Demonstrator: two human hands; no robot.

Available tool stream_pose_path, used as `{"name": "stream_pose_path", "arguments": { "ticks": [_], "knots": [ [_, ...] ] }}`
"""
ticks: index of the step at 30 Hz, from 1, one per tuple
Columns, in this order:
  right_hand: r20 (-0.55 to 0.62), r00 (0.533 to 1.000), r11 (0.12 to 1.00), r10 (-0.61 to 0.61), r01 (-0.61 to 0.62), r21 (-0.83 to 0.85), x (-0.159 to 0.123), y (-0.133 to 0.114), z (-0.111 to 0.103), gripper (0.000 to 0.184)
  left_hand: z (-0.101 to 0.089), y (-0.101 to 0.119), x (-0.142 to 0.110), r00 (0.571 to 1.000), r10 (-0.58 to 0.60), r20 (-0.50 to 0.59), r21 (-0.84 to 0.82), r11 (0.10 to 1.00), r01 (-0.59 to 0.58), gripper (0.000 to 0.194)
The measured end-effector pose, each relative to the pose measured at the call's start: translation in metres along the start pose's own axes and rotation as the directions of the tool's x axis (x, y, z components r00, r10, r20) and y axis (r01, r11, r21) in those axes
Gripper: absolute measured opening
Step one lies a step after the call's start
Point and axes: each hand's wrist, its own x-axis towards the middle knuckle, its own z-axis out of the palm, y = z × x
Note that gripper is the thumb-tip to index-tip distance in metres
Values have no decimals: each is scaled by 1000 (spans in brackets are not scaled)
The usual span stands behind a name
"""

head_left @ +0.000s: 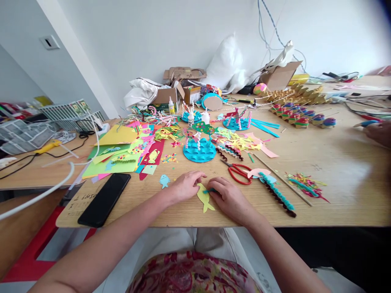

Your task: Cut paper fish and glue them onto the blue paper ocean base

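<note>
Close to the table's (351, 195) front edge, around the middle of its length, lies the yellow-green paper fish (203, 199), flat on the wood and caught between two hands! Its long axis runs front to back: head toward the far edge, forked tail toward the near one, slanting a little to the right. And the left hand (187, 187) comes in at the head, fingertips right at the upper left rim; whether they pinch the paper or merely press on it, I cannot tell. Across from it, the right hand (229, 199), fingers bent and drawn together, looks clamped on a small teal piece (210, 190), whose tip crosses the fish's right flank. So here's the key: the fish lies left of the right fingertips, the teal piece crosswise to its length, neither hand clearly the nearer. Just beyond the right hand, red-handled scissors (240, 174); off the left forearm, a blue paper fish (164, 181); and out by the near left corner, a black phone (104, 199).
</note>
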Motion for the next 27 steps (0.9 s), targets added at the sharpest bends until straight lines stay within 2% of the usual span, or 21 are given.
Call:
{"name": "stream_pose_path", "arguments": {
  "ticks": [3, 5, 7, 10, 14, 19, 23, 27],
  "knots": [
    [-57, 998, 1000, -9, 10, 18, -1, -2, -5, 17, -1, 2, -5, 999, -28, -28, -93, 995, 25, 43],
    [-93, 995, 999, -37, 38, 3, -5, -6, -9, 17, -4, 2, -12, 993, -100, -68, -235, 969, 81, 39],
    [-81, 995, 998, -60, 58, -25, -13, -11, -12, 17, -7, 4, -22, 980, -185, -77, -438, 889, 133, 38],
    [-14, 999, 996, -41, 39, -80, -28, -21, -13, 14, -14, 11, -43, 964, -266, -24, -694, 698, 175, 36],
    [4, 995, 981, 100, -98, -166, -44, -27, -6, 8, -18, 23, -71, 950, -311, 39, -810, 547, 212, 33],
    [-10, 974, 952, 227, -224, -211, -40, -31, 7, 10, -8, 32, -86, 932, -347, 103, -896, 375, 239, 33],
    [-20, 959, 918, 282, -276, -283, -34, -37, 13, 8, -2, 34, -92, 928, -357, 107, -955, 221, 196, 34],
    [-33, 959, 905, 282, -277, -323, -37, -40, 16, 7, 0, 35, -102, 918, -361, 161, -975, 86, 204, 39]
  ]
}}
